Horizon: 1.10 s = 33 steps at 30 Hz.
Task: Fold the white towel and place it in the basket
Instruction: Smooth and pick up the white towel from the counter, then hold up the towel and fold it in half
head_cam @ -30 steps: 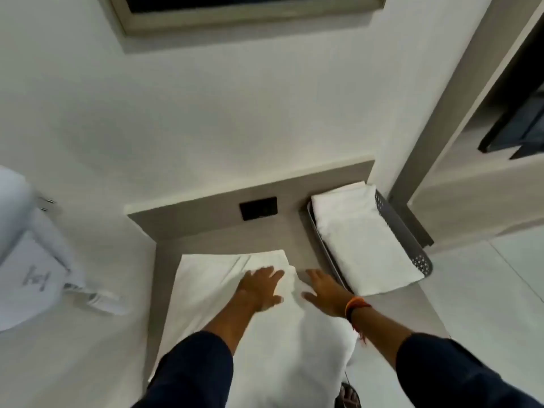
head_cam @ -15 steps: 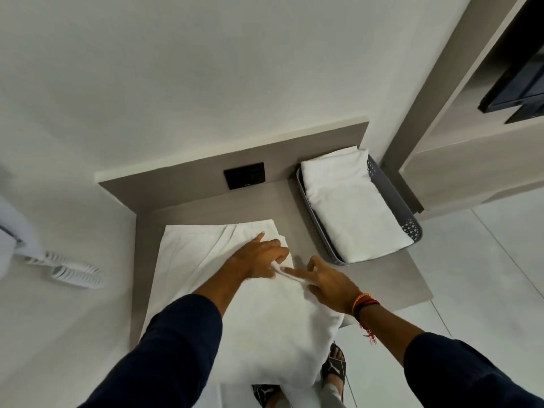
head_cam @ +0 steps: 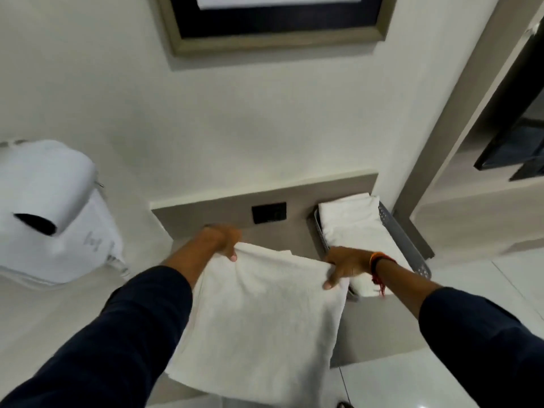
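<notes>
Both hands, left and right, pinch the towel by its far corners above the tabletop, so I'd match edges squarely before folding toward the basket nearby.

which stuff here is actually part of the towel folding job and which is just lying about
Part of the job:
- white towel, held up by its top corners
- left hand and right hand, each in a grip on a corner
- grey basket, already holding a folded towel

Just lying about:
- picture frame
- black wall socket
- toilet roll
</notes>
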Motion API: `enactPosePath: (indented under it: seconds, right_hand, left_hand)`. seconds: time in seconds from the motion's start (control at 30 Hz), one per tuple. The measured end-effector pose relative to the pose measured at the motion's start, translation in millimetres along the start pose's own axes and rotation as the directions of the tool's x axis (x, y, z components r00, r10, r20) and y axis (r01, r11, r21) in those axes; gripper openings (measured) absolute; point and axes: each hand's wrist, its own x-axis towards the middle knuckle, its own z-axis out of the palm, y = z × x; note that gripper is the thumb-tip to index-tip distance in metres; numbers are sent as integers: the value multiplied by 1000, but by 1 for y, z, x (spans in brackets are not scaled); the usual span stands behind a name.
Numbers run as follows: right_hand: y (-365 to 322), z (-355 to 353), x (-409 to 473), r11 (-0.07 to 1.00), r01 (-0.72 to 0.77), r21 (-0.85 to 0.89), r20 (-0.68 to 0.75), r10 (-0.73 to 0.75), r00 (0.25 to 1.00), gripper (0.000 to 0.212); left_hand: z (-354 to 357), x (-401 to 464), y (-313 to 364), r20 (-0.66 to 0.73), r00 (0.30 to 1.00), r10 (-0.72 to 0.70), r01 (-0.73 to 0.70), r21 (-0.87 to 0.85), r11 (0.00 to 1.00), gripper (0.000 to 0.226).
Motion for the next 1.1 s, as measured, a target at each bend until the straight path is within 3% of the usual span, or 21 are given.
enactPosePath:
  seconds: [0.13, 0.2, 0.3, 0.4, 0.47, 0.57, 0.63, 0.8, 0.87, 0.93, 1.03, 1.1]
  right_hand:
    - [-57, -106, -23, 983, 137, -119, -102, -149, 984, 27]
    - [-86, -161, -46, 963, 202, -180, -174, -233, 957, 23]
    - [-134, -237, -93, 926, 262, -273, -298, -341, 892, 16]
    - [-175, -301, -139, 895, 287, -342, -497, -432, 753, 21]
    - [-200, -328, -163, 869, 259, -422, -568, -476, 672, 13]
    - [-227, -348, -184, 858, 205, -472, -653, -496, 572, 48]
    - [-238, -355, -197, 857, 214, -468, -716, -510, 476, 58]
    - [-247, -371, -223, 828, 246, -503, -735, -560, 383, 46]
    - [-248, -377, -226, 836, 228, -499, -741, -548, 387, 42]
    - [-247, -379, -221, 854, 234, -465, -790, -520, 325, 38]
    - [-248, -369, -197, 865, 136, -484, -784, -497, 372, 27]
    - [-246, -362, -177, 875, 89, -477, -801, -474, 366, 27]
  left_hand:
    - [-84, -91, -40, -182, 978, -97, 91, -44, 995, 25]
    - [-127, -143, -48, -298, 945, -133, 113, -83, 990, 44]
    - [-187, -218, -49, -473, 865, -169, 145, -87, 986, 46]
    - [-231, -281, -53, -691, 700, -183, 113, -146, 983, 41]
    - [-251, -312, -54, -791, 579, -197, 87, -180, 980, 39]
    - [-270, -341, -49, -815, 537, -216, 139, -167, 976, 41]
    - [-280, -357, -48, -849, 475, -233, 138, -190, 972, 39]
    - [-295, -383, -53, -855, 460, -240, 62, -239, 969, 36]
    - [-300, -387, -57, -846, 480, -231, 22, -252, 968, 33]
    - [-302, -387, -60, -834, 504, -224, -27, -275, 961, 39]
    - [-297, -371, -60, -798, 553, -241, 30, -270, 962, 50]
    - [-288, -348, -60, -822, 506, -262, 72, -262, 962, 48]
